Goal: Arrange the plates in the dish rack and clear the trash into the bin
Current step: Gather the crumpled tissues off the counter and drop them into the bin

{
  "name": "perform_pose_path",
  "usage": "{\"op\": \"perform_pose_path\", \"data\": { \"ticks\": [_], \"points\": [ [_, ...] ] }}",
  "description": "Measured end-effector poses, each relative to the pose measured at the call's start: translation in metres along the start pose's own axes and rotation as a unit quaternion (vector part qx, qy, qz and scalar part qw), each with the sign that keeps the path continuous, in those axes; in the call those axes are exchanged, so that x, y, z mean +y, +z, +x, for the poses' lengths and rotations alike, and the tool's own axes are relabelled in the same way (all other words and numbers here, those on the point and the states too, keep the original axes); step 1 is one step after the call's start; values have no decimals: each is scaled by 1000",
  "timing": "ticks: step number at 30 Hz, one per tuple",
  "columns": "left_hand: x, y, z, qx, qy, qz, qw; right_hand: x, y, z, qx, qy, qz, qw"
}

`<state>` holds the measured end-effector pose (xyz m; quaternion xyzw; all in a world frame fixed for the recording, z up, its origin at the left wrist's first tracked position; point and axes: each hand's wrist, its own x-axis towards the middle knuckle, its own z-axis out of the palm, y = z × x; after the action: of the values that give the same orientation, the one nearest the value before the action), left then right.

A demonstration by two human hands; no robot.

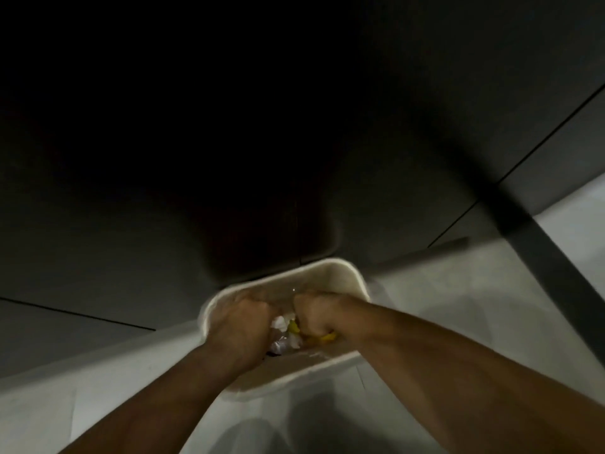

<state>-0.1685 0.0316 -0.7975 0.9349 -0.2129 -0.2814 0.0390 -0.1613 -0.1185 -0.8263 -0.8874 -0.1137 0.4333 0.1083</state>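
Head view, dim light, looking straight down: both arms reach into a cream bin [348, 273] that stands on the pale floor [458, 290], up against dark cabinet fronts [98, 224]. The left hand [240, 317] is balled up, its grip curled on what looks like crumpled white paper [280, 322] poking out at the knuckles. The right hand [314, 317] is a tight fist too, its grip pinching a yellow scrap [328, 337] that sticks out on both sides. Both fists sit inside the rim, just beside each other and nearly touching, with more pale rubbish [278, 345] showing below them.

By my read, this is the trash half of the job at the point of delivery: the handfuls are over the bin but not let go. No plates and no dish rack are in sight, so how that half stands can't be judged from here.
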Motion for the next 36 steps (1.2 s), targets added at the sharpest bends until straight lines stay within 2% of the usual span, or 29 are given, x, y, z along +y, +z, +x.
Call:
{"op": "perform_pose_path", "data": {
  "ticks": [2, 6, 11, 13, 17, 22, 27, 34, 36],
  "points": [
    [7, 6, 14, -41, -6, -3, 999, 6, -7, -10, 7, 12, 25, 1000],
    [27, 21, 45, -88, 17, -28, 996, 29, -19, -53, 90, 40, 118, 988],
    [41, 51, 74, -137, 70, 10, 988, 46, -9, -98, 206, 57, 251, 944],
    [35, 75, 88, -150, 91, 24, 984, 45, -3, -108, 230, 48, 280, 931],
    [-13, 162, 147, -152, 86, -30, 984, 42, 1, -122, 246, 44, 309, 917],
    [31, 52, 71, -172, 84, -101, 976, 50, -2, -134, 256, 60, 298, 918],
    [53, 6, 36, -179, 44, -94, 978, 53, -17, -143, 247, 83, 268, 927],
    [108, -122, -35, -24, 92, 38, 995, 45, -79, -237, 259, 113, 238, 929],
    [135, -173, -64, 12, 119, 27, 992, 42, -105, -280, 270, 117, 241, 925]
  ]
}}
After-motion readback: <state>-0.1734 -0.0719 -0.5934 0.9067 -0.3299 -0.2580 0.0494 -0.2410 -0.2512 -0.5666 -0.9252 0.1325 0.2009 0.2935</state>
